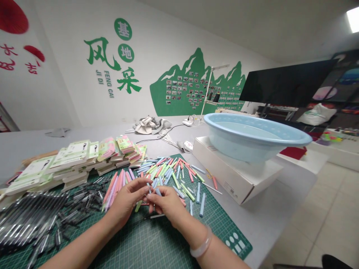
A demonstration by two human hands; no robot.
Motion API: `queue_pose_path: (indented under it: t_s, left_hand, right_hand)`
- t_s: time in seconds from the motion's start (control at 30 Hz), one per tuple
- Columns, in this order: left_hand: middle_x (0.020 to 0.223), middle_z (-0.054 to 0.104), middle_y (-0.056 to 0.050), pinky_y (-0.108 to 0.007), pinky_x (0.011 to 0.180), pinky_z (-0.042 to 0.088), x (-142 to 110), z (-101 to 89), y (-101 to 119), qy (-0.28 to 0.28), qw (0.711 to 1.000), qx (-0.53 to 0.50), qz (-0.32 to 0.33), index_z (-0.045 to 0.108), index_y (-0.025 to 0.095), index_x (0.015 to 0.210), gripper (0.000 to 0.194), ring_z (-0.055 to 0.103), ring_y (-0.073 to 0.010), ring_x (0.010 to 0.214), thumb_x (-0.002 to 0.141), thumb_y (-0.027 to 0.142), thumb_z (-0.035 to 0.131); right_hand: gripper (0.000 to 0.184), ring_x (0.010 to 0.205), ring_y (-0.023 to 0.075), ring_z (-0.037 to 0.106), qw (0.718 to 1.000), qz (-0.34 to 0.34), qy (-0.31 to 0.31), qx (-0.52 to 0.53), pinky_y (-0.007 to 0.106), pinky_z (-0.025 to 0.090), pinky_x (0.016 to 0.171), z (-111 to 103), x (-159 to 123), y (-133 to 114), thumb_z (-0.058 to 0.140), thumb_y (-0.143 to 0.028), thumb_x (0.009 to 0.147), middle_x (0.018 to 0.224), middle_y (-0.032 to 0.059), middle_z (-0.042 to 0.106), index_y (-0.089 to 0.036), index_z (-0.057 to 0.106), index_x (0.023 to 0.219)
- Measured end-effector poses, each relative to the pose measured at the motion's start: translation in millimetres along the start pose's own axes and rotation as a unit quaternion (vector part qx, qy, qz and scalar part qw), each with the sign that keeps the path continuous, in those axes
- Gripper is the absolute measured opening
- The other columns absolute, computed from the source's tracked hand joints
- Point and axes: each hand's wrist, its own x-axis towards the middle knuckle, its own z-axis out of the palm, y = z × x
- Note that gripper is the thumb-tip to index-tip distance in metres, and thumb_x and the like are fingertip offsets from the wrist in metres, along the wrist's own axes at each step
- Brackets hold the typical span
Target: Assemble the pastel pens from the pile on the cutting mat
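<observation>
My left hand [127, 198] and my right hand [168, 203] meet over a green cutting mat [157, 243]. The fingertips of both are pinched together around a small pale blue pen part [151, 190]. Behind the hands lies a loose heap of pastel pen barrels [174, 173] in pink, green and blue. A thin dark refill [154, 216] rests on the mat just under my right hand. A pale bangle [201, 244] circles my right wrist.
Black pen parts and clear sleeves [42, 220] cover the mat's left side. Stacked card packets [78, 157] lie behind them. A light blue basin [252, 136] stands on a white box [232, 175] at the right, near the table edge.
</observation>
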Motion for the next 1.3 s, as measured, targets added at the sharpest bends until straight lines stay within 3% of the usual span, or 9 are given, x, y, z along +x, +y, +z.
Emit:
queue_pose_path:
  t_s: [0.17, 0.4, 0.67, 0.9, 1.0, 1.1, 1.2, 1.3]
  left_hand:
    - [0.087, 0.068, -0.005, -0.028, 0.065, 0.049, 3, -3.0, -4, 0.012, 0.999, 0.042, -0.013, 0.063, 0.018, 0.098, 0.032, 0.064, -0.0183, 0.072, 0.073, 0.036, 0.068]
    - [0.082, 0.068, -0.003, -0.026, 0.065, 0.048, 7, -7.0, -9, 0.021, 0.998, 0.063, -0.005, 0.059, 0.019, 0.102, 0.036, 0.064, -0.0177, 0.073, 0.072, 0.036, 0.069]
    - [0.083, 0.065, -0.001, -0.026, 0.066, 0.048, 6, -5.6, -13, 0.022, 0.997, 0.071, -0.011, 0.059, 0.019, 0.096, 0.029, 0.062, -0.0156, 0.071, 0.072, 0.033, 0.069]
    - [0.086, 0.064, -0.002, -0.027, 0.066, 0.049, 8, -9.2, -16, 0.020, 0.997, 0.072, -0.015, 0.057, 0.018, 0.099, 0.031, 0.061, -0.0161, 0.074, 0.074, 0.033, 0.068]
    - [0.086, 0.063, -0.002, -0.028, 0.066, 0.050, 8, -10.0, -16, 0.030, 0.997, 0.068, -0.018, 0.057, 0.019, 0.100, 0.034, 0.061, -0.0168, 0.073, 0.073, 0.036, 0.068]
    - [0.081, 0.061, 0.000, -0.029, 0.063, 0.051, 9, -9.3, -16, 0.038, 0.997, 0.062, -0.031, 0.058, 0.019, 0.098, 0.037, 0.058, -0.0147, 0.065, 0.070, 0.038, 0.070]
    - [0.078, 0.061, 0.001, -0.025, 0.060, 0.049, 9, -7.9, -14, 0.055, 0.995, 0.082, -0.024, 0.060, 0.019, 0.095, 0.038, 0.057, -0.0131, 0.063, 0.066, 0.040, 0.073]
    - [0.079, 0.063, 0.000, -0.023, 0.060, 0.047, 10, -6.6, -11, 0.061, 0.994, 0.093, -0.025, 0.061, 0.018, 0.094, 0.040, 0.057, -0.0132, 0.065, 0.064, 0.041, 0.073]
  right_hand:
    - [0.014, 0.035, 0.0062, 0.037, 0.996, 0.013, 0.052, -0.075, 0.019, 0.025, 0.039, 2, 0, 3, 0.063, -0.027, 0.072, 0.044, -0.0054, 0.052, -0.015, 0.059, 0.066]
    - [0.005, 0.050, 0.0115, 0.054, 0.976, -0.017, 0.105, -0.189, 0.021, 0.038, 0.050, -2, -1, 2, 0.066, -0.017, 0.068, 0.051, -0.0056, 0.056, -0.019, 0.062, 0.067]
    - [0.008, 0.045, 0.0117, 0.051, 0.964, -0.015, 0.116, -0.238, 0.022, 0.034, 0.048, 0, 0, 17, 0.061, -0.019, 0.074, 0.047, -0.0051, 0.053, -0.020, 0.058, 0.067]
    - [0.011, 0.053, 0.0134, 0.052, 0.943, -0.021, 0.139, -0.301, 0.023, 0.030, 0.052, 2, -4, 14, 0.064, -0.027, 0.075, 0.056, -0.0021, 0.059, -0.020, 0.060, 0.068]
    - [0.009, 0.059, 0.0146, 0.053, 0.922, -0.030, 0.149, -0.355, 0.024, 0.031, 0.056, -1, -6, 4, 0.067, -0.028, 0.073, 0.063, -0.0007, 0.063, -0.021, 0.063, 0.073]
    - [0.006, 0.064, 0.0148, 0.055, 0.894, -0.016, 0.155, -0.421, 0.023, 0.030, 0.058, -17, -6, -13, 0.066, -0.024, 0.073, 0.072, 0.0004, 0.066, -0.021, 0.065, 0.077]
    - [0.008, 0.073, 0.0155, 0.058, 0.849, 0.023, 0.186, -0.493, 0.022, 0.032, 0.060, -50, -6, -34, 0.063, -0.022, 0.074, 0.079, 0.0020, 0.068, -0.020, 0.066, 0.082]
    - [0.012, 0.080, 0.0174, 0.061, 0.782, 0.076, 0.250, -0.566, 0.023, 0.034, 0.064, -89, -7, -49, 0.057, -0.018, 0.077, 0.085, 0.0055, 0.070, -0.019, 0.067, 0.083]
